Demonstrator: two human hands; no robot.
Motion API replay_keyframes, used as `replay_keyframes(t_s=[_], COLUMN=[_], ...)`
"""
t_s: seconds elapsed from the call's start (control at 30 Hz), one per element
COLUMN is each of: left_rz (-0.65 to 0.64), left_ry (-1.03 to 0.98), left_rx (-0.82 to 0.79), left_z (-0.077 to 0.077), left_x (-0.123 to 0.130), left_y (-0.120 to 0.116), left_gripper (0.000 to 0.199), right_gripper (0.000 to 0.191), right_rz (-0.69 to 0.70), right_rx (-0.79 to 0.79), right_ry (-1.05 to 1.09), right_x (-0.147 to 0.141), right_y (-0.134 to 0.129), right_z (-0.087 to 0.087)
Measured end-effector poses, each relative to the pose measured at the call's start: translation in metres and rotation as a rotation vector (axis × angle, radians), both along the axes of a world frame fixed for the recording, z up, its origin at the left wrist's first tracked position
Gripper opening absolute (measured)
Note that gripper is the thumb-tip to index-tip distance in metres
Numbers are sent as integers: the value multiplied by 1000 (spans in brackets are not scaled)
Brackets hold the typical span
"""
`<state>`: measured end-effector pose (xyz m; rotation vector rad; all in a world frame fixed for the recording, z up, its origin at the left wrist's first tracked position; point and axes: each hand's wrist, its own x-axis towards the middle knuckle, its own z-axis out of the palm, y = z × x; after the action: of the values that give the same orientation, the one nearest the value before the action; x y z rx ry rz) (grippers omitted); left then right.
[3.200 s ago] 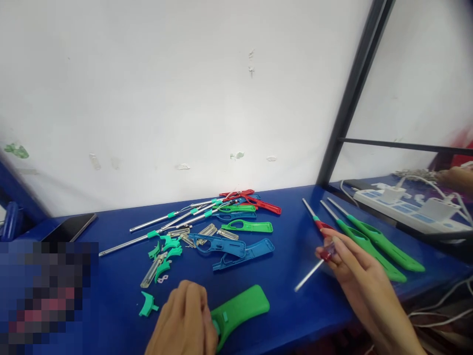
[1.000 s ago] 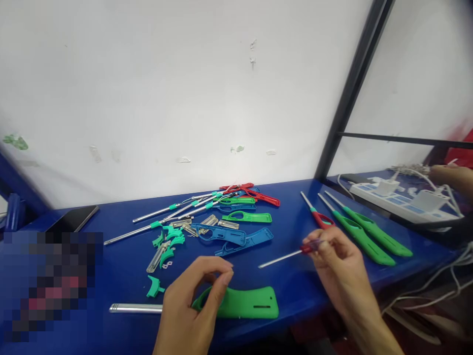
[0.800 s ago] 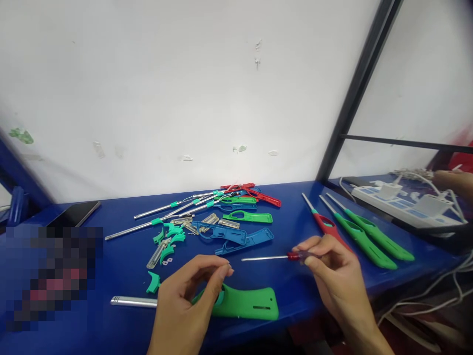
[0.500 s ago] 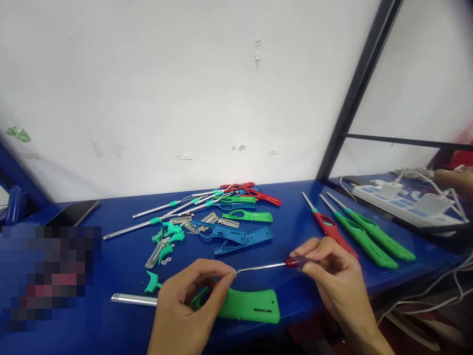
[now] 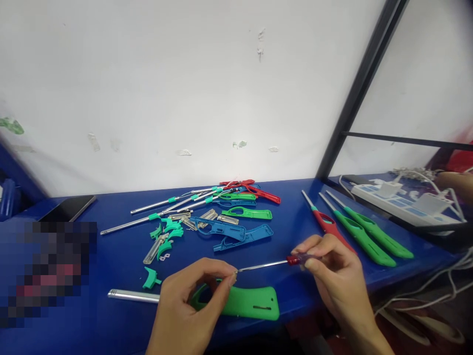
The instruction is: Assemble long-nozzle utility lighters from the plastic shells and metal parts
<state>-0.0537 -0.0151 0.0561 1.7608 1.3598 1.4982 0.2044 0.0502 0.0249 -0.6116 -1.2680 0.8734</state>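
My right hand (image 5: pixel 334 268) grips a screwdriver (image 5: pixel 264 266) by its dark red, see-through handle, the shaft pointing left. At the screwdriver's tip, the thumb and forefinger of my left hand (image 5: pixel 197 298) are pinched on something tiny, too small to make out. Below these fingers a green lighter (image 5: pixel 254 301) with a long metal tube lies on the table, partly hidden by my left hand. Teal triggers (image 5: pixel 151 278), clear fuel tanks (image 5: pixel 153 250) and blue half shells (image 5: pixel 221 230) are scattered beyond my left hand.
Three whole lighters, one red (image 5: pixel 330 224) and two green (image 5: pixel 364 239), lie at the right of the blue table (image 5: pixel 288 212). Metal tubes (image 5: pixel 133 224) and more shells lie at the back. A phone (image 5: pixel 68 207) is at left; a power strip (image 5: pixel 406 204) sits beyond the frame post.
The view has shifted slightly. Both hands keep nearly the same pose, with the screwdriver tip still at my left fingertips.
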Motion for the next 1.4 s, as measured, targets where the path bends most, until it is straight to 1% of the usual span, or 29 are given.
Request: replay_keyframes(t_s=[0.3,0.53,0.77,0.93,1.07,1.2,1.4], left_rz=[-21,-29,-26,-28,-28,-53,-73], left_ry=[22,27,54,76,141,215,220], left_rx=[25,15,55,92,124,122,135], left_z=[-1,0,0,1,-2,-6,-7], left_x=[0,0,1,2,0,-2,-1], left_y=[1,0,0,0,-1,-2,-2], left_gripper=[12,12,14,17,17,15,15], right_gripper=[19,18,18,18,16,17,17], right_rz=[28,10,14,31,37,40,29], right_rx=[-1,-4,-4,30,44,59,61], right_ry=[-10,-9,-14,-19,-27,-35,-34], right_x=[0,-2,-1,0,0,2,3], right_y=[-1,-2,-2,0,0,0,0], right_z=[1,1,0,0,1,-2,-4])
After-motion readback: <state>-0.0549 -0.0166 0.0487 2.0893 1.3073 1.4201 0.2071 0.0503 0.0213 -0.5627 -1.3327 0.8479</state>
